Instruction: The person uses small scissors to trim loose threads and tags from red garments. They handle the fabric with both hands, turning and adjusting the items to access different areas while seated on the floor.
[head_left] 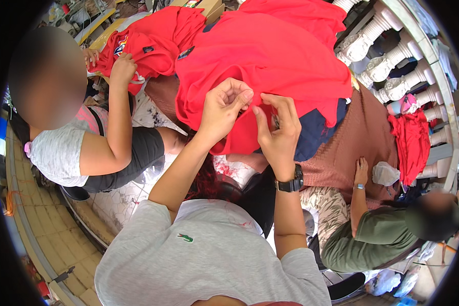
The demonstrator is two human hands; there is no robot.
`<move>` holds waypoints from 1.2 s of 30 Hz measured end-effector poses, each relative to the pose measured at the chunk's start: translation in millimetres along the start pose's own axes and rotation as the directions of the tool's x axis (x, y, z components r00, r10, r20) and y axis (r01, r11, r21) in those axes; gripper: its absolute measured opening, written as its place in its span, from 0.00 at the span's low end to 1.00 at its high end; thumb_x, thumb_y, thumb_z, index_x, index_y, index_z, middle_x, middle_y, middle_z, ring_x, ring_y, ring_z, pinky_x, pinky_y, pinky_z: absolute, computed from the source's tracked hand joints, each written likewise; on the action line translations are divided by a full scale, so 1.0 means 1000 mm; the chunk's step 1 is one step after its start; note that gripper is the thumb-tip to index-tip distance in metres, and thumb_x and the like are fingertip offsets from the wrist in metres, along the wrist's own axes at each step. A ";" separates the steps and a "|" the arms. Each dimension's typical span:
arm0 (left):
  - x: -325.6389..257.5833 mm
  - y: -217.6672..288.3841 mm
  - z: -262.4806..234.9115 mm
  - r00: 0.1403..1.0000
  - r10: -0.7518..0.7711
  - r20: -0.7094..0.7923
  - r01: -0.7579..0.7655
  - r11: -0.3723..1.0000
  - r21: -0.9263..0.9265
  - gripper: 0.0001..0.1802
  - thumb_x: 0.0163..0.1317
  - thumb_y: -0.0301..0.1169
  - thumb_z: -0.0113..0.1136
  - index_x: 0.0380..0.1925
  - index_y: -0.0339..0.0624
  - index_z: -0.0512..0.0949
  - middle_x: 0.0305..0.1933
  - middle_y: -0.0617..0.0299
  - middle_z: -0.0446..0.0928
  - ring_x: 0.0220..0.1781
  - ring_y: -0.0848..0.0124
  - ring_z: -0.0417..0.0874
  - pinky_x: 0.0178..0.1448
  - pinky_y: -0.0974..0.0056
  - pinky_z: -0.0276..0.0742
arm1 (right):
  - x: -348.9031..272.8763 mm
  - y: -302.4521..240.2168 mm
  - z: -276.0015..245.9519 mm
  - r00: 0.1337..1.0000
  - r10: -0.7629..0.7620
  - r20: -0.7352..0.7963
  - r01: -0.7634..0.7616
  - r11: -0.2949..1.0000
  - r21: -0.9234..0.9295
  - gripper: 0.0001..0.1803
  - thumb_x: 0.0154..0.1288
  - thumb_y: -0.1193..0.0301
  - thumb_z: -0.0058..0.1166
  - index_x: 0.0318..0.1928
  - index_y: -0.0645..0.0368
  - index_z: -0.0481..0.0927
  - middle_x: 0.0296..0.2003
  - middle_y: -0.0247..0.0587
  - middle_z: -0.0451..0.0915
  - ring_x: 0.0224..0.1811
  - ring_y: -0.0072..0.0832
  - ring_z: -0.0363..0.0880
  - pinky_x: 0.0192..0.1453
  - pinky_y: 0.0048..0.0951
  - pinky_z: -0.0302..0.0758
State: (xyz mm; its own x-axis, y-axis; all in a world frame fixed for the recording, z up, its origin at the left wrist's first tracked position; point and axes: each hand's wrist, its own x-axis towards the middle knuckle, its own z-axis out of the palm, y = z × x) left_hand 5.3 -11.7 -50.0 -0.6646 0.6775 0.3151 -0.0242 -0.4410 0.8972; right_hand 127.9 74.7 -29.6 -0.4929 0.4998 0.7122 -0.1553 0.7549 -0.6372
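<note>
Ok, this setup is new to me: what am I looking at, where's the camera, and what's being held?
There is no machine here, just a person's two bare hands. The single picture comes from the left one of two wide fisheye cameras worn on that person's head, looking down; that's why straight edges bend near the rim. Picture left is the person's left.

The left hand and right hand are raised close together over red cloth. Whether either pinches something thin is too small to tell. The red cloth and some navy cloth lie on a brown cover.

A co-worker on the left handles another red garment.
</note>
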 end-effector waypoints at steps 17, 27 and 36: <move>-0.008 0.012 0.001 0.984 0.165 -0.066 -0.107 0.844 0.526 0.04 0.71 0.21 0.56 0.35 0.32 0.77 0.30 0.59 0.79 0.33 0.74 0.79 0.40 0.67 0.76 | -0.006 -0.017 0.002 0.705 0.530 0.472 -0.694 0.655 0.300 0.27 0.83 0.52 0.37 0.39 0.64 0.77 0.21 0.27 0.62 0.21 0.15 0.57 0.25 0.23 0.56; -0.012 0.016 0.005 0.948 0.316 0.029 -0.264 0.734 0.625 0.03 0.67 0.16 0.56 0.33 0.32 0.75 0.30 0.55 0.74 0.30 0.66 0.76 0.36 0.64 0.72 | 0.001 -0.008 0.015 0.653 0.590 0.475 -0.756 0.535 0.376 0.26 0.82 0.56 0.42 0.32 0.64 0.76 0.20 0.28 0.65 0.20 0.15 0.59 0.23 0.27 0.57; -0.018 0.023 -0.014 0.974 0.136 0.181 -0.215 0.804 0.554 0.02 0.65 0.16 0.56 0.34 0.31 0.77 0.33 0.55 0.77 0.32 0.67 0.78 0.41 0.64 0.74 | -0.002 0.004 0.011 0.641 0.568 0.517 -0.763 0.541 0.353 0.27 0.81 0.54 0.43 0.26 0.60 0.72 0.18 0.24 0.61 0.19 0.13 0.55 0.24 0.25 0.53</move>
State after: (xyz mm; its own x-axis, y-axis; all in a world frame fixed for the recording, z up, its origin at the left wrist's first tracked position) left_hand 6.1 -42.5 -39.2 -0.5158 0.7063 0.4848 0.5375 -0.1738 0.8252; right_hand 119.2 72.2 -37.2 -0.8463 0.5295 -0.0573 -0.0099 -0.1231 -0.9923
